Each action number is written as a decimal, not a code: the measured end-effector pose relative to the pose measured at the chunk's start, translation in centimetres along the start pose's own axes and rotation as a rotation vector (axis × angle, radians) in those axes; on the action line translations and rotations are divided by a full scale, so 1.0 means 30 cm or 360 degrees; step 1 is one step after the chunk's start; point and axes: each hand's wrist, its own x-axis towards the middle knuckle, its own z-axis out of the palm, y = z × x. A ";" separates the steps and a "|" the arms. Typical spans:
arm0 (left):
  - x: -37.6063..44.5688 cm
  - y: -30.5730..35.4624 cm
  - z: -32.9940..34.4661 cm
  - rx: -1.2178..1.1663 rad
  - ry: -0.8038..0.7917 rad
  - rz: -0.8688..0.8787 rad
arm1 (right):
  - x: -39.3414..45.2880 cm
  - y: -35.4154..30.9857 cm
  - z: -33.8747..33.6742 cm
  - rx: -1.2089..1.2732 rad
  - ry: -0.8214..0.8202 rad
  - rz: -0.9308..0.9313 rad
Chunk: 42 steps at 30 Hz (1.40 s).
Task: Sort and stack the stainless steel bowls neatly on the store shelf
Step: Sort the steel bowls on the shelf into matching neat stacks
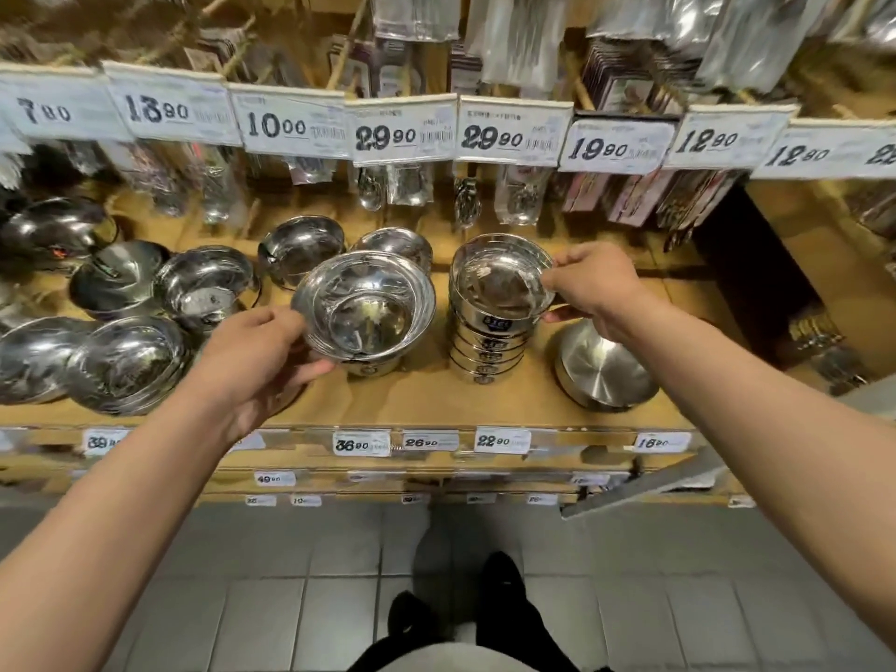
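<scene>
Store shelf (436, 405) w/ price tags | bowl stack (489, 341) stood ctr-right, R hand (599, 288) pinched top bowl rim | L hand (257, 351) gripped wide bowl (363, 303) just left of stack | upturned bowl (603, 366) right of stack.

Hanging price tags (402, 130): 10.00, 29.90, 19.90.

The bowls (366, 308) are shiny silver steel and mirror the yellow-brown of the shelf (422, 400). The bowls in the stack (494, 327) each carry a small dark blue label with white print. The upside-down bowl (606, 366) is a duller, brushed silver. The price tags (402, 133) are white with black numbers and barcodes. The floor (271, 613) has pale grey square tiles. The shoes (504, 579) are black.
</scene>
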 end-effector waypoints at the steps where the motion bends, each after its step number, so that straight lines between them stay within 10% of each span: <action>1: 0.004 -0.003 -0.003 0.0007 0.0001 -0.0015 | 0.007 0.001 0.003 -0.0006 0.0009 -0.0007; 42: 0.076 -0.072 0.028 0.0006 -0.0044 0.0013 | 0.075 0.052 0.013 -0.0068 -0.0024 -0.0074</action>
